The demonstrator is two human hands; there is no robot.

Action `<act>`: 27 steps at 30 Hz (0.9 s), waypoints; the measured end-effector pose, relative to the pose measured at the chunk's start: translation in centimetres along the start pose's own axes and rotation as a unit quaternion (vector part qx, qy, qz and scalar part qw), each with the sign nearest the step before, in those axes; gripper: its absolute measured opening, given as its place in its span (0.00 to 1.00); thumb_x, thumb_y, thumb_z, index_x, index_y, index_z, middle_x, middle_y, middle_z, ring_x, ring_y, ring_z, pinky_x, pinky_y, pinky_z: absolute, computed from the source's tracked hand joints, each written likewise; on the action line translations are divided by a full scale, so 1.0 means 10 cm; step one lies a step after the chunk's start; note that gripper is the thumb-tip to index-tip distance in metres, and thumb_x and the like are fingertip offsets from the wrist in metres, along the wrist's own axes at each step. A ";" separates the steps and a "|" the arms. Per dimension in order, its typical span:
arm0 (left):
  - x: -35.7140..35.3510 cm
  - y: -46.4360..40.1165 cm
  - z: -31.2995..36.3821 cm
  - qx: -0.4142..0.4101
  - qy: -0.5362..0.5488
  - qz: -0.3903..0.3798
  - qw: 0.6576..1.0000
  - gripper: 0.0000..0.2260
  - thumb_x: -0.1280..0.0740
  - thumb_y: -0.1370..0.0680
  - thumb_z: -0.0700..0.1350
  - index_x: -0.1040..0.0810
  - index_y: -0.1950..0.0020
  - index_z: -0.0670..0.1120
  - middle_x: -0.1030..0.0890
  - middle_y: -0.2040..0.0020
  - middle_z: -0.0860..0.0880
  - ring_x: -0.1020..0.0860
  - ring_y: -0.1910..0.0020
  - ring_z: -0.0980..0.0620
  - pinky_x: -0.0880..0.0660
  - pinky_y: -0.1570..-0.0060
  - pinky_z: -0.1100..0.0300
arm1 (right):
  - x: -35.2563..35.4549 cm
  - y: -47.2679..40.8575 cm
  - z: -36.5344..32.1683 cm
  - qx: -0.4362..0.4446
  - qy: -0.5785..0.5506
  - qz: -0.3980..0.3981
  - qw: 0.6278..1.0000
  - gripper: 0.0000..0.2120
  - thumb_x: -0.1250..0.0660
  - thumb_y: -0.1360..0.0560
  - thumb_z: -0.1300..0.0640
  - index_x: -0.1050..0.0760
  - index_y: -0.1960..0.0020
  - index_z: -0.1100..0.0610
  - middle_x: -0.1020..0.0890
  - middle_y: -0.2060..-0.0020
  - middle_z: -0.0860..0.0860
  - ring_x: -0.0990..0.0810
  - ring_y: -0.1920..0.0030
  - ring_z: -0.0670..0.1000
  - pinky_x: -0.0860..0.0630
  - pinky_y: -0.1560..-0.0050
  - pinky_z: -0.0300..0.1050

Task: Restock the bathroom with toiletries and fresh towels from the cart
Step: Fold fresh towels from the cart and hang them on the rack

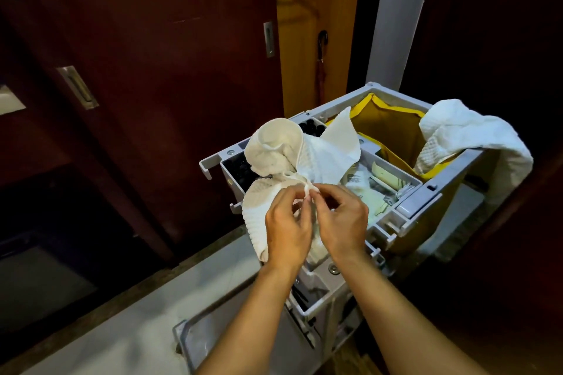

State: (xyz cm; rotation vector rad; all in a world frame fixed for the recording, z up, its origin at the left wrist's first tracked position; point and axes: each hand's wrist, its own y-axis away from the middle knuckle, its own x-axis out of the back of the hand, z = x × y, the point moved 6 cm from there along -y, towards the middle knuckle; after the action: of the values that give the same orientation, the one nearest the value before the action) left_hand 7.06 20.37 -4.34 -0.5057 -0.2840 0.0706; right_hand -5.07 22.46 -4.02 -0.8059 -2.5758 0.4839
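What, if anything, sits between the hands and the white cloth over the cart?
Nothing visible. The left hand and right hand pinch the white cloth at one bunched spot above the cart. The bathroom is not in view.

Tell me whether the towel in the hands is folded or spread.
Neither: the towel is bunched, loose corners flaring up. Left hand and right hand pinch it at one point over the cart.

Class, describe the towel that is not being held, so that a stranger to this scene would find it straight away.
Start at the grey housekeeping cart and find its yellow bag at the far end. A white waffle-textured towel hangs over the bag's right rim, touched by no hand. The other white towel is bunched over the cart's trays, pinched by both hands.
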 end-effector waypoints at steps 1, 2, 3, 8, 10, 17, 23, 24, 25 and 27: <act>0.01 0.02 0.01 0.002 0.003 0.011 1.000 0.04 0.34 0.19 0.42 0.20 0.49 0.45 0.20 0.54 0.52 0.19 0.53 0.52 0.20 0.53 0.51 | -0.01 0.02 -0.02 0.002 -0.001 -0.010 1.000 0.07 0.28 0.24 0.59 0.16 0.47 0.52 0.16 0.55 0.44 0.19 0.54 0.41 0.23 0.54 0.32; 0.02 0.03 0.01 0.004 0.003 0.019 1.000 0.03 0.34 0.19 0.41 0.20 0.49 0.45 0.20 0.54 0.52 0.20 0.53 0.52 0.20 0.53 0.51 | -0.03 0.02 -0.03 0.006 0.000 -0.021 1.000 0.09 0.29 0.24 0.60 0.16 0.45 0.53 0.17 0.55 0.45 0.19 0.53 0.40 0.24 0.54 0.30; 0.03 0.04 0.01 0.005 0.001 0.026 1.000 0.03 0.33 0.20 0.40 0.20 0.50 0.45 0.20 0.55 0.53 0.20 0.53 0.52 0.20 0.53 0.51 | -0.04 0.03 -0.04 0.012 0.001 -0.034 0.999 0.10 0.30 0.23 0.61 0.16 0.44 0.53 0.17 0.54 0.45 0.20 0.53 0.39 0.25 0.54 0.28; 0.07 0.01 0.04 0.024 0.020 0.035 0.999 0.03 0.33 0.20 0.42 0.19 0.51 0.47 0.18 0.56 0.54 0.19 0.53 0.52 0.23 0.52 0.58 | -0.06 -0.01 -0.13 0.059 0.031 -0.090 0.994 0.13 0.33 0.21 0.63 0.19 0.38 0.58 0.19 0.51 0.49 0.20 0.52 0.43 0.23 0.50 0.32; 0.06 -0.01 0.03 0.048 0.050 0.038 0.997 0.04 0.34 0.19 0.44 0.19 0.51 0.48 0.18 0.57 0.54 0.19 0.53 0.52 0.23 0.53 0.61 | -0.05 -0.04 -0.15 0.061 0.033 -0.100 0.993 0.12 0.32 0.21 0.63 0.18 0.39 0.57 0.19 0.51 0.49 0.20 0.52 0.44 0.22 0.50 0.36; 0.04 -0.08 -0.02 0.086 0.097 0.000 0.992 0.04 0.34 0.19 0.42 0.21 0.53 0.49 0.18 0.58 0.53 0.20 0.57 0.53 0.22 0.54 0.59 | 0.08 -0.06 -0.11 0.061 0.046 -0.039 0.996 0.02 0.27 0.25 0.58 0.16 0.53 0.53 0.18 0.61 0.43 0.20 0.59 0.41 0.22 0.57 0.37; -0.02 -0.13 -0.02 0.082 0.075 -0.074 0.991 0.14 0.36 0.18 0.42 0.23 0.34 0.55 0.19 0.46 0.58 0.20 0.46 0.59 0.25 0.50 0.68 | 0.06 -0.10 -0.06 0.078 0.036 -0.090 0.992 0.06 0.28 0.24 0.61 0.15 0.49 0.56 0.18 0.57 0.46 0.19 0.57 0.42 0.24 0.57 0.34; -0.01 -0.15 -0.01 0.066 0.053 -0.079 0.993 0.15 0.36 0.19 0.40 0.22 0.35 0.54 0.20 0.44 0.56 0.21 0.44 0.59 0.25 0.49 0.69 | 0.05 -0.10 -0.06 0.080 0.033 -0.100 0.991 0.06 0.28 0.25 0.62 0.15 0.49 0.56 0.18 0.57 0.46 0.20 0.57 0.43 0.25 0.57 0.34; 0.00 -0.16 0.00 0.055 0.038 -0.076 0.995 0.14 0.36 0.20 0.38 0.20 0.38 0.53 0.19 0.44 0.55 0.21 0.44 0.59 0.25 0.50 0.68 | 0.04 -0.11 -0.06 0.079 0.026 -0.108 0.991 0.07 0.28 0.25 0.62 0.15 0.49 0.55 0.18 0.57 0.45 0.19 0.56 0.43 0.24 0.57 0.35; 0.02 -0.16 0.00 0.065 0.035 -0.062 0.995 0.14 0.35 0.21 0.38 0.18 0.44 0.54 0.18 0.48 0.56 0.19 0.47 0.58 0.24 0.50 0.66 | 0.02 -0.12 -0.06 0.071 0.008 -0.118 0.990 0.07 0.28 0.25 0.62 0.15 0.49 0.54 0.17 0.57 0.44 0.19 0.56 0.44 0.23 0.55 0.36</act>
State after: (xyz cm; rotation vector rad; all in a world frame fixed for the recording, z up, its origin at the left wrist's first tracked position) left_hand 7.23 18.97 -3.50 -0.3585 -0.2393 -0.0499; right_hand -5.54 21.75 -2.93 -0.4486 -2.5445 0.5755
